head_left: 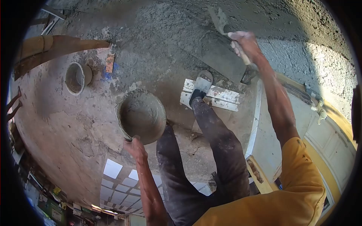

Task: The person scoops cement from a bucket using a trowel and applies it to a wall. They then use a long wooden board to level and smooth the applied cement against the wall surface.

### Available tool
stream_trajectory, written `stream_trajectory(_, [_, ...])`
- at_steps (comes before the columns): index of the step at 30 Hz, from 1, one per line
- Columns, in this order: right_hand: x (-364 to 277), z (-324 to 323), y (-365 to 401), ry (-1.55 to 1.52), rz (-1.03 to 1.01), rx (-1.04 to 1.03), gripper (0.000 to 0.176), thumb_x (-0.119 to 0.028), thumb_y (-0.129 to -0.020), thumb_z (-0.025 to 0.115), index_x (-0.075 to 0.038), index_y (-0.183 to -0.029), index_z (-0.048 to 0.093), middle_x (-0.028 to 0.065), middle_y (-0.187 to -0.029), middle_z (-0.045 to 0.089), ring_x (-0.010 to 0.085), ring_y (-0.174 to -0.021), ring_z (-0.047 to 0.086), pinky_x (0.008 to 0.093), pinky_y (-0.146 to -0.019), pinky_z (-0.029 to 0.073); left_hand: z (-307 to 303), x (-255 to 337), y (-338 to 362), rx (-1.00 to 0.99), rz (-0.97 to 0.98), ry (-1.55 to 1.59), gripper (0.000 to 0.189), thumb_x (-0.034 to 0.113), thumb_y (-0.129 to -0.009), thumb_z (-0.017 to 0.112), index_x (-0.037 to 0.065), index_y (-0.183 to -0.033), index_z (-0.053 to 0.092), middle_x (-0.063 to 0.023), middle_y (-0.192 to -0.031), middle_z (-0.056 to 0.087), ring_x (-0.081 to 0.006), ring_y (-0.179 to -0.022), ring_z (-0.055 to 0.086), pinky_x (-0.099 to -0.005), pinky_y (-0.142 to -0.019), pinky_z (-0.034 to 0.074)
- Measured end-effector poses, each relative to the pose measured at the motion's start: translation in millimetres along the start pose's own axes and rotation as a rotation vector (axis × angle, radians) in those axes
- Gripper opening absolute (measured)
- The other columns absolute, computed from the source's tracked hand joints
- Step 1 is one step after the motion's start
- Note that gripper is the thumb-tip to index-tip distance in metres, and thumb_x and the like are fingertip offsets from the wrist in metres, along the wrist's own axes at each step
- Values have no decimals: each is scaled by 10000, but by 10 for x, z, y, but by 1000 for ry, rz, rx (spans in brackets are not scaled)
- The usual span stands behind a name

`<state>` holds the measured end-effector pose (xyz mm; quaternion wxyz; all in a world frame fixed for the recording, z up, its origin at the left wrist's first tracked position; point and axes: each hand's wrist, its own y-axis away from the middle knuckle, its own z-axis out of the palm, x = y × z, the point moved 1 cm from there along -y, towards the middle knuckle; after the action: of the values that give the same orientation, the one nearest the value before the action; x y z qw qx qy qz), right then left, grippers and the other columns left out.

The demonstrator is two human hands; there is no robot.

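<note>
Trowel high on your right, bucket low on your left

Your right hand (246,44) is closed round the handle of the trowel (219,23). The tool's long axis runs from your grip up and leftward in view, so the blade lies beyond your fingers, close to the rough grey surface (264,20); you cannot tell whether they touch.

Your left hand (136,148) is closed on the near rim of the bucket (157,128), its fingers partly hidden. The mouth faces you, with grey, wet-looking material inside. It lies down and left of the trowel, well apart from the blade and much nearer your left hand than your right.

Your sandalled foot (203,83) rests on the pale panel (225,98), between the bucket and your right forearm in view. Farther left, the second bucket (87,75) sits on the floor (68,130), near the small orange block (109,63).
</note>
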<state>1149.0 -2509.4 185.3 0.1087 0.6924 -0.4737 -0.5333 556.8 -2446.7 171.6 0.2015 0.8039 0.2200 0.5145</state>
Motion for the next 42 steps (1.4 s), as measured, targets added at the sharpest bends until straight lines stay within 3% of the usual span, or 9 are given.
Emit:
stream_trajectory(5, [-1002, -197, 1636, 517, -131, -93, 290, -304, -994, 715, -25, -938, 770, 144, -775, 718, 214, -686, 696, 405, -673, 574, 202, 340, 380, -63, -202, 63, 286, -29, -778, 630, -32, -1063, 649, -26, -968, 646, -127, -817, 562, -278, -765, 465])
stream_trajectory(8, [-741, 362, 2237, 908, -582, -172, 248, -243, -944, 683, -21, -1019, 763, 226, -918, 746, 331, -914, 751, 483, -819, 568, 296, 515, 633, -91, -115, 34, 276, -48, -778, 627, -43, -1052, 656, -48, -978, 668, -138, -820, 586, -293, -755, 480])
stream_trajectory(12, [-577, 1398, 2436, 1307, -507, -234, 318, -294, -937, 683, -22, -1082, 764, 231, -1095, 732, 436, -992, 742, 500, -846, 565, 485, 850, 935, -201, -20, -46, 301, -47, -804, 617, -68, -1099, 678, -67, -977, 701, -153, -836, 619, -323, -771, 505])
stream_trajectory(15, [447, 1822, 2415, 829, -972, 114, 314, -297, -933, 692, -7, -1036, 748, 256, -1041, 744, 461, -983, 734, 523, -850, 568, 564, 1095, 1033, -253, 74, -124, 348, -49, -821, 607, -68, -1156, 700, -94, -1005, 739, -167, -881, 660, -337, -824, 526])
stream_trajectory(18, [-207, 1694, 2740, 780, -167, -207, 357, -332, -939, 701, 1, -1063, 739, 270, -959, 749, 481, -964, 729, 528, -881, 573, 416, 1289, 1027, -284, 81, -169, 391, -49, -830, 601, -61, -1202, 722, -129, -1039, 782, -192, -951, 716, -347, -909, 546])
stream_trajectory(28, [-158, 1724, 2496, 530, -267, 168, 346, -300, -952, 712, 21, -1079, 725, 261, -891, 755, 478, -953, 739, 549, -857, 576, 257, 793, 198, -263, -29, 16, 320, -37, -801, 618, -56, -1110, 701, -54, -1023, 718, -158, -887, 640, -291, -839, 507])
stream_trajectory(34, [-259, 1194, 1953, 93, -189, -389, 299, -257, -949, 777, 33, -1019, 753, 134, -795, 737, 247, -665, 734, 395, -634, 594, -161, 194, -286, -190, -34, -12, 294, -16, -826, 621, -105, -1098, 683, -88, -1073, 696, -159, -897, 624, -324, -793, 503])
stream_trajectory(37, [156, 825, 1251, -158, 192, -651, 299, -250, -957, 786, 26, -1072, 771, 80, -769, 712, 133, -627, 679, 327, -544, 549, -191, -67, -469, -154, -12, -36, 309, 15, -832, 616, -110, -1108, 677, -86, -1069, 692, -152, -895, 618, -308, -798, 496])
stream_trajectory(42, [407, -597, 315, -108, 86, 181, 342, -271, -983, 772, 38, -1125, 751, 64, -787, 696, 117, -581, 620, 283, -494, 510, -228, -218, -452, -124, -9, -118, 310, 39, -823, 615, -101, -1096, 661, -70, -1042, 676, -148, -870, 598, -299, -797, 494])
